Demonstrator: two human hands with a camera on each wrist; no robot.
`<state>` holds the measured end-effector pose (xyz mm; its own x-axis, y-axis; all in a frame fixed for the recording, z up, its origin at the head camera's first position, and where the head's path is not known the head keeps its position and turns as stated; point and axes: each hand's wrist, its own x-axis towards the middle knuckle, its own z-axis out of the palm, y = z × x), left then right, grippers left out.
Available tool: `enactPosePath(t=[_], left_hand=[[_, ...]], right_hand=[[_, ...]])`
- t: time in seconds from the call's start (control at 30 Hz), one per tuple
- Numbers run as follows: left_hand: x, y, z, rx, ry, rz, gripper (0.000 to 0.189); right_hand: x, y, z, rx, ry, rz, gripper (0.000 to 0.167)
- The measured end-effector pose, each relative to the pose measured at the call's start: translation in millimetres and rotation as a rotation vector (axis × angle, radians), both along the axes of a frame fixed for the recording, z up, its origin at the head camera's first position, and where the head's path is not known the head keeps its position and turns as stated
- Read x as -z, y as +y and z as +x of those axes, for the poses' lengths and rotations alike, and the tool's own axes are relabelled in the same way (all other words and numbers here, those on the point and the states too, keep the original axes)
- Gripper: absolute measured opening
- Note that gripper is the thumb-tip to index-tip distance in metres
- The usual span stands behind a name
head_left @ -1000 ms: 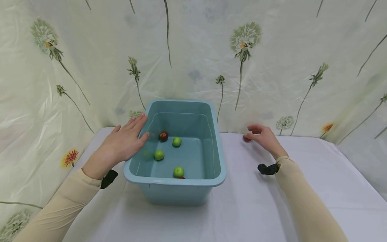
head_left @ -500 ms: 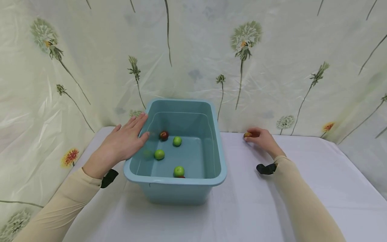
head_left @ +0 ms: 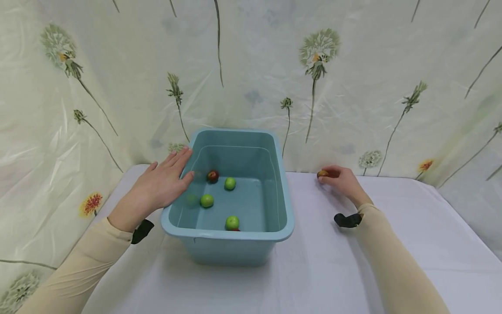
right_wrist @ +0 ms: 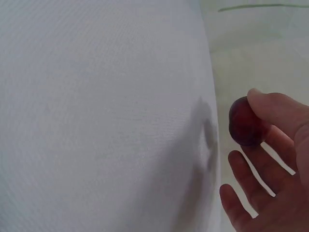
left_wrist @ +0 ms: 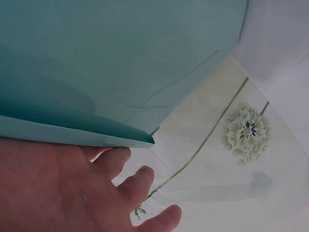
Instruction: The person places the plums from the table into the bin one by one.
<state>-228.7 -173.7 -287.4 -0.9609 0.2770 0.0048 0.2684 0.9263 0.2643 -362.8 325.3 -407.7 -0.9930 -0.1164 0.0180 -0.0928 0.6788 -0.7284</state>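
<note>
A light-blue plastic tub (head_left: 231, 252) stands on the white-covered table. My left hand (head_left: 161, 182) rests along its left rim, fingers straight; in the left wrist view they lie against the tub's edge. To the right of the tub, near the table's back edge, my right hand (head_left: 345, 183) pinches a plum (right_wrist: 245, 123) between thumb and fingers. In the right wrist view the plum is dark red; from the head a yellowish side shows. Inside the tub are a dark red round fruit (head_left: 212, 176) and green round fruits (head_left: 207, 200), one partly covering another red one.
A sheet printed with dandelions (head_left: 318, 48) hangs right behind the table's back edge and along the sides. The white cloth (head_left: 313, 270) covers the table around the tub. A black strap piece (head_left: 347, 220) hangs from the right wrist.
The right fingers have closed on the plum at the back edge and turned it, so its yellowish side now shows. My left hand and the tub have stayed put.
</note>
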Motion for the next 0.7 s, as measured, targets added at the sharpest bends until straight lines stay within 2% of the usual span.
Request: enactPosePath(t=[0.37,0.7], left_hand=[[0.5,0.5,-0.1,0.0,0.005,-0.004,0.064],[-1.1,0.9,0.5,0.001,-0.001,-0.022,0.064]], right_hand=[[-18.5,-8.7,6.3,-0.017,0.048,-0.081,0.056],[-57.0,-38.4,18.2,-0.074,0.183,-0.049,0.054]])
